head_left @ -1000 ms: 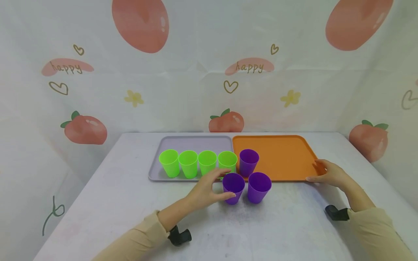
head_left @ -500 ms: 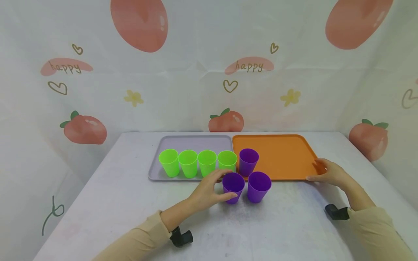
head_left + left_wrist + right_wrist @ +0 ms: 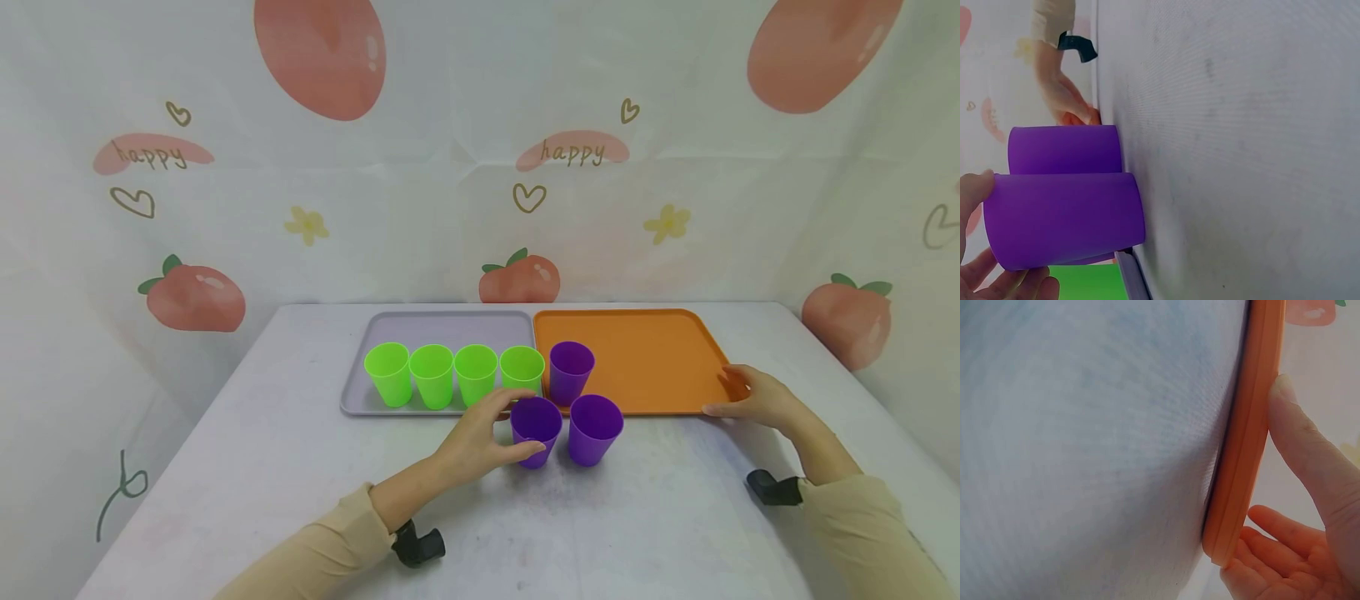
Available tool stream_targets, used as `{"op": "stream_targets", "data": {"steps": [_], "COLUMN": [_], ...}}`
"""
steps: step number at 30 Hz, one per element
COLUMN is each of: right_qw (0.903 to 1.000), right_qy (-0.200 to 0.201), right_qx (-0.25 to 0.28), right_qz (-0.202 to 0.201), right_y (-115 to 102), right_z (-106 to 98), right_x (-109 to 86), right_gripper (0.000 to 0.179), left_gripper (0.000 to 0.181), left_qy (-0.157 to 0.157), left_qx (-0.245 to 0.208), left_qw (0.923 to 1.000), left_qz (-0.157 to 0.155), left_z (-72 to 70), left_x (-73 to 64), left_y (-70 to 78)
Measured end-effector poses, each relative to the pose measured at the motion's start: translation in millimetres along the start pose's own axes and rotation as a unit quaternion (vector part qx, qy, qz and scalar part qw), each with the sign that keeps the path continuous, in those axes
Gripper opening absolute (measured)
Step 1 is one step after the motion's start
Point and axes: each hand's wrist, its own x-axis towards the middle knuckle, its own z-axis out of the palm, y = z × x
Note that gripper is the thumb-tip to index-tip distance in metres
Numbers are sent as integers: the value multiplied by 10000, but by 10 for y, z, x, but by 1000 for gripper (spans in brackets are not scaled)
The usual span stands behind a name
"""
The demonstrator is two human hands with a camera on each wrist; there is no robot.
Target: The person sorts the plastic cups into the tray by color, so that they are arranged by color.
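Observation:
My left hand (image 3: 472, 446) reaches round a purple cup (image 3: 552, 433), thumb on the near side and fingers behind. In the left wrist view the thumb tip touches the rim of that purple cup (image 3: 1066, 215); the fingers lie along its other side. The cup stands upright on the table, close beside a second purple cup (image 3: 591, 446). At the front right corner of the orange tray (image 3: 645, 358), my right hand (image 3: 761, 400) holds the edge, its thumb on the front rim and fingers on the right side. Part of the fingers is hidden in the head view.
A third purple cup (image 3: 568, 383) stands at the orange tray's left front. Next to it, a grey tray (image 3: 450, 327) bears a row of several green cups (image 3: 433, 383). A printed cloth (image 3: 412, 233) hangs behind the white table (image 3: 300, 467).
My left hand has shifted slightly right, farther round the purple cup, and then stayed nearly still. The right hand, the trays and the cups look unmoved.

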Motion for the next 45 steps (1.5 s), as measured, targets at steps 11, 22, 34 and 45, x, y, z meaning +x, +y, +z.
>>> {"op": "stream_targets", "data": {"steps": [11, 22, 34, 45], "right_qw": [9997, 9998, 9999, 9999], "right_qy": [-134, -148, -91, -90], "right_qx": [102, 29, 18, 6], "right_qz": [195, 154, 89, 87], "right_y": [11, 26, 13, -4], "right_z": [4, 5, 6, -5], "right_x": [10, 17, 7, 3], "right_gripper": [114, 113, 110, 109], "left_gripper": [54, 54, 54, 52], "left_qy": [28, 24, 136, 232], "left_qx": [23, -39, 121, -80], "left_qw": [10000, 9999, 9995, 9984], "left_qz": [85, 104, 246, 513], "left_z": [-28, -74, -149, -259], "left_x": [-3, 7, 36, 127], "left_y": [27, 70, 132, 236]}}
